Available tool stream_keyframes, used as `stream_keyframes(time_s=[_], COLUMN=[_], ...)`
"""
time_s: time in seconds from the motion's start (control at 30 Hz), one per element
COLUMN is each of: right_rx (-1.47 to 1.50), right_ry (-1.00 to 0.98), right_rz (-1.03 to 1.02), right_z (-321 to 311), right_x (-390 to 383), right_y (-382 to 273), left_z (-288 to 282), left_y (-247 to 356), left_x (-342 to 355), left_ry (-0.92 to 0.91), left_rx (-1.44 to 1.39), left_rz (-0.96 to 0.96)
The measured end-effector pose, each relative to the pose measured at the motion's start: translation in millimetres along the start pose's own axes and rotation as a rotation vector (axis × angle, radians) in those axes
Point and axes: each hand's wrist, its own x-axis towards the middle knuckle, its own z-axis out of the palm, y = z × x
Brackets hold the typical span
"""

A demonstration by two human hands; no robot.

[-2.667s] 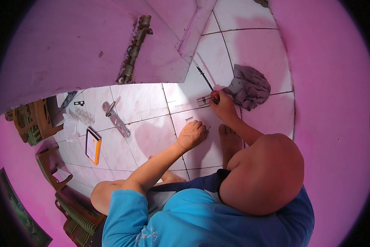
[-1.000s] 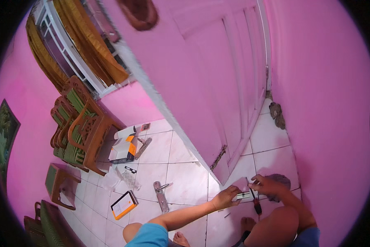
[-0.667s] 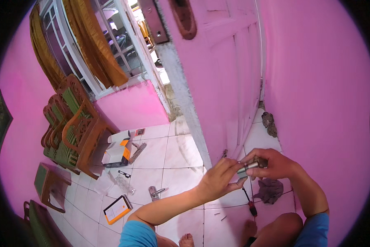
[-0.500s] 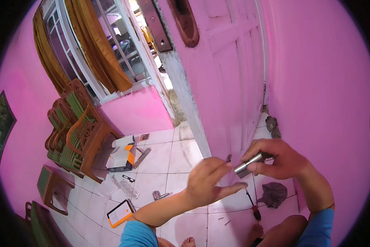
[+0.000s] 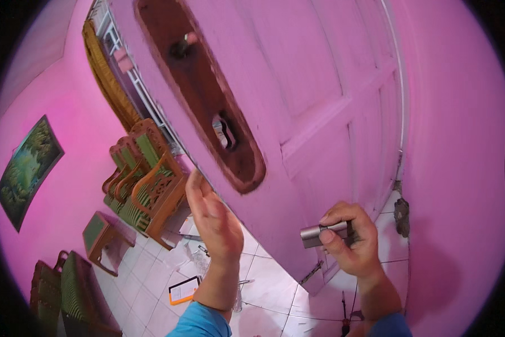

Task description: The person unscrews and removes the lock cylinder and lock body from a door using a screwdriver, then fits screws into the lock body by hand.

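In my right hand (image 5: 356,241) is a silver lock cylinder (image 5: 312,236), pinched between thumb and fingers and lying roughly level in front of the door's lower part. My left hand (image 5: 217,227) is open, its fingers stretched upward along the free edge of the pink door (image 5: 314,106). Above and between my hands, a long rounded patch of bare brown wood (image 5: 195,84) is exposed on the door face. It has a round hole near its upper part and a longer keyhole-shaped opening (image 5: 224,132) lower down, with light showing through.
A screwdriver (image 5: 345,326) lies on the white tile floor near my right forearm. Past my left arm are an orange-and-white box (image 5: 183,291), wooden chairs (image 5: 151,196) and a small table (image 5: 99,238). A grey cloth (image 5: 401,216) lies by the right wall.
My left hand has moved from beside the cylinder to the door's edge. The cylinder stays in my right hand. The view has shifted, and the door's bare-wood patch now shows almost fully.
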Motion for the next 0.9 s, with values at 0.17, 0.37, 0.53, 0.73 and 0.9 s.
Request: stream_keyframes(time_s=[0.17,0.37,0.53,0.73,0.9], right_rx=[0.301,0.366,0.411,0.382,0.331], right_ry=[0.161,0.186,0.191,0.197,0.238], right_rz=[0.296,0.328,0.403,0.465,0.440], right_z=[2,4,2,0,0], right_x=[-1,4,0,1,0], right_y=[12,17,14,3,-11], left_z=[23,30,38,36,41], left_y=[4,5,7,10,10], left_x=[-15,-24,-24,-31,-30], left_ry=[0.124,0.211,0.231,0.260,0.173], left_rx=[0.357,0.362,0.432,0.556,0.424], left_rz=[0.042,0.048,0.114,0.144,0.116])
